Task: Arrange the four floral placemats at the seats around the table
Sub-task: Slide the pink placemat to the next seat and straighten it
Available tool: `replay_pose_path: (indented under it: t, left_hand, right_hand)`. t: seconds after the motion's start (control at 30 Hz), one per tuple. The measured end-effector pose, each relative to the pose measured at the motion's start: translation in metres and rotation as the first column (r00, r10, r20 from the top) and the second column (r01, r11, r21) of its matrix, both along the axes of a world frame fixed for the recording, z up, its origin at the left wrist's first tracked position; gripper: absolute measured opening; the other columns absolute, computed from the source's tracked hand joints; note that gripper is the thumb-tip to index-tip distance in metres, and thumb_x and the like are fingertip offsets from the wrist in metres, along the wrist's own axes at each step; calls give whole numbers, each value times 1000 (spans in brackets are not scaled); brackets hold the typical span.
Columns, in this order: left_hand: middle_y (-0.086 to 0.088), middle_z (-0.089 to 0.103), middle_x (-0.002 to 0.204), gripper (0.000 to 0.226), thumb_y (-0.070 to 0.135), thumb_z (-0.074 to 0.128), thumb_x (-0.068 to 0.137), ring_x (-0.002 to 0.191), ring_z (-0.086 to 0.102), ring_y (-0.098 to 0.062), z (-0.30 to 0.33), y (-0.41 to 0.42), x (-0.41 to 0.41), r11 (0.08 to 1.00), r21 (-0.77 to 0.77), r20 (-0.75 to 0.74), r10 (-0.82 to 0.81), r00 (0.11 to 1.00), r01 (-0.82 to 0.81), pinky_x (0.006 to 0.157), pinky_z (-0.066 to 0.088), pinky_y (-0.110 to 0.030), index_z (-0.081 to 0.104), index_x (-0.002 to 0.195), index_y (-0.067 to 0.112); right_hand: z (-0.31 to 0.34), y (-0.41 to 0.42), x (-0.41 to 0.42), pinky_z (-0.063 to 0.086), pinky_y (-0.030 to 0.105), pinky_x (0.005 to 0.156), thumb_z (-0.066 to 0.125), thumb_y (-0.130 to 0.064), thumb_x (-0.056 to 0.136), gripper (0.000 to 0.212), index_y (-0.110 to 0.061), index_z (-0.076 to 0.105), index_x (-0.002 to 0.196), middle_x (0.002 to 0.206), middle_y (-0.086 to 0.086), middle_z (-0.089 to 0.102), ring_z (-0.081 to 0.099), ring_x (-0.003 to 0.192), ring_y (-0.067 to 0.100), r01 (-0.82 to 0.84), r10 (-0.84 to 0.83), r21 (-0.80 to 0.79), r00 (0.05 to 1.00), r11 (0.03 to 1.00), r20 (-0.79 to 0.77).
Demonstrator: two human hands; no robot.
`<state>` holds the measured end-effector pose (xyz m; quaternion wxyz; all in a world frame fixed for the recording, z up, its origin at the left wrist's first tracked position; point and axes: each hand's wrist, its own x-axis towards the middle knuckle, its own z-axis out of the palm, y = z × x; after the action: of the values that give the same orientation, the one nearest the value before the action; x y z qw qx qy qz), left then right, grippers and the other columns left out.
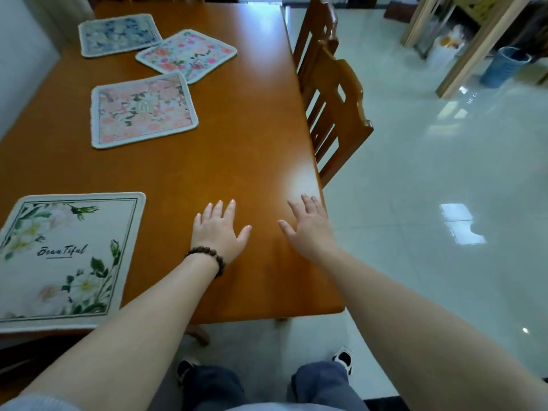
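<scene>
Four floral placemats lie on the wooden table. A white mat with green leaves and the word "Beautiful" sits at the near left edge. A pale pink mat lies at mid left. Behind it a pink-and-white flowered mat slightly overlaps a blue flowered mat at the far left. My left hand, with a bead bracelet on the wrist, rests flat and empty on bare wood near the front right. My right hand lies flat beside it at the table's right edge, fingers apart.
Two wooden chairs stand tucked against the table's right side. Glossy white tiled floor spreads to the right. A blue cylindrical bin and a light wooden frame stand at the far right. A white wall runs along the table's left.
</scene>
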<state>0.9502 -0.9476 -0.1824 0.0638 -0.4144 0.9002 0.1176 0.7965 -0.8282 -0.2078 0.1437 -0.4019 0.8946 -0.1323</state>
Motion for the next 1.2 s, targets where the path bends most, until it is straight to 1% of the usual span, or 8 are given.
replay_pose_path:
  t: [0.17,0.37,0.57,0.7,0.87,1.0,1.1,1.2]
  left_hand:
    - [-9,18,157,71,58,32,93,145,11,-27,15,42,-49,989,-28,-7,144,990,-144,116,14,-47,14,151,22]
    - [-10,19,157,72,60,32,93,144,12,-28,34,70,-92,968,-27,-33,249,968,-250,115,14,-49,15,151,22]
    - [-11,19,157,71,60,32,93,144,13,-30,44,68,-134,952,-35,-77,301,950,-305,114,15,-50,16,151,22]
    - [-11,20,156,72,62,32,92,144,13,-30,46,58,-163,936,-58,-90,341,936,-346,114,16,-51,16,150,23]
    - [-9,21,156,72,64,31,91,144,14,-30,39,33,-196,913,-74,-103,393,914,-401,114,16,-51,16,150,25]
    - [-9,21,156,73,64,32,90,143,15,-30,27,3,-220,881,-70,-114,459,881,-468,113,17,-52,17,150,25]
    - [-9,21,156,73,64,32,90,144,14,-30,15,-23,-240,843,-51,-105,529,842,-536,112,16,-53,17,150,25]
    - [-8,19,157,73,64,31,90,144,12,-29,7,-50,-265,787,-10,-87,614,785,-617,113,15,-53,15,150,26]
  right_hand:
    - [18,22,-73,4,42,115,36,-62,92,65,-33,23,149,160,2,11,0,146,24,-172,171,-11,985,985,-32]
    - [46,30,-135,4,43,115,40,-60,92,63,-32,27,147,159,3,14,1,146,25,-275,272,-68,961,959,-47]
    - [69,22,-177,4,44,116,44,-54,94,61,-28,30,147,159,5,14,1,146,26,-343,340,-115,939,932,-43]
    - [79,9,-207,4,46,116,44,-54,94,61,-28,30,147,159,5,14,2,146,28,-377,369,-119,926,918,-83]
    - [83,-29,-244,6,48,115,44,-56,93,61,-28,33,145,159,4,17,5,146,28,-435,417,-133,898,890,-141]
    - [81,-78,-270,7,46,115,42,-56,94,60,-27,34,145,159,5,16,4,146,27,-532,508,-130,843,837,-180]
    - [74,-119,-289,7,45,116,42,-55,94,60,-26,34,146,159,5,14,2,146,27,-609,589,-87,789,789,-176]
    - [71,-164,-310,8,46,116,42,-54,95,60,-25,33,146,159,7,14,2,146,28,-682,675,-4,725,732,-134]
